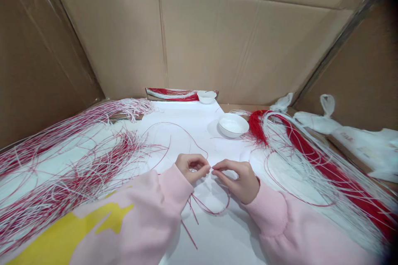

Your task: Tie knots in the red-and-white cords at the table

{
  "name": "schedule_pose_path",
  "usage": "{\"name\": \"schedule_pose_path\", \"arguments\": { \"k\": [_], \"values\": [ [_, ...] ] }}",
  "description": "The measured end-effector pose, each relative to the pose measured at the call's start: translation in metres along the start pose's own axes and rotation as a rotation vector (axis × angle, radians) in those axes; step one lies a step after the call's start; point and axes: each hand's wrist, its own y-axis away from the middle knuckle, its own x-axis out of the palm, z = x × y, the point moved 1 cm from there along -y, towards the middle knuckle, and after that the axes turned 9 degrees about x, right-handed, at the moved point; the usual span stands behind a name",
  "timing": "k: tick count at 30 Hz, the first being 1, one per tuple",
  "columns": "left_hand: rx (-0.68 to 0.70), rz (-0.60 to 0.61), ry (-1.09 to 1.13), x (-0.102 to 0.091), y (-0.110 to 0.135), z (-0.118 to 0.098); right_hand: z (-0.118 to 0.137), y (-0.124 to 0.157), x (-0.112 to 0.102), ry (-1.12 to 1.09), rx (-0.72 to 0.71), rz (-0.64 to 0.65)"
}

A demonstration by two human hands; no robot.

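Observation:
My left hand [192, 166] and my right hand [238, 179] meet fingertip to fingertip over the white table surface [186, 120], both pinched shut. Between them they hold thin red strings [211, 209] that loop down below my wrists. Pink sleeves cover both arms. A white bowl [233, 125] with white contents stands just beyond my right hand.
A spread of red and white strings [68, 161] covers the left of the table. A thick red and white bundle [314, 161] lies along the right. White plastic bags [357, 138] sit at the far right. A mirror strip [174, 94] leans on the cardboard walls [236, 45].

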Motion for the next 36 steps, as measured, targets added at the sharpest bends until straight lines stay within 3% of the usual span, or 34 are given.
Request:
{"name": "schedule_pose_path", "arguments": {
  "k": [10, 21, 28, 36],
  "values": [
    [0.017, -0.058, -0.014, -0.001, -0.001, -0.001, -0.005, -0.003, 0.001, -0.029, 0.080, -0.022],
    [0.072, -0.166, -0.259, -0.011, -0.006, -0.002, -0.013, -0.004, -0.002, -0.058, 0.156, -0.084],
    [0.205, -0.006, -0.555, -0.009, -0.006, 0.005, -0.011, -0.005, -0.001, -0.109, 0.150, -0.093],
    [0.156, 0.127, -0.815, -0.005, -0.002, 0.017, -0.017, -0.003, 0.000, -0.084, 0.147, -0.098]
  ]
}}
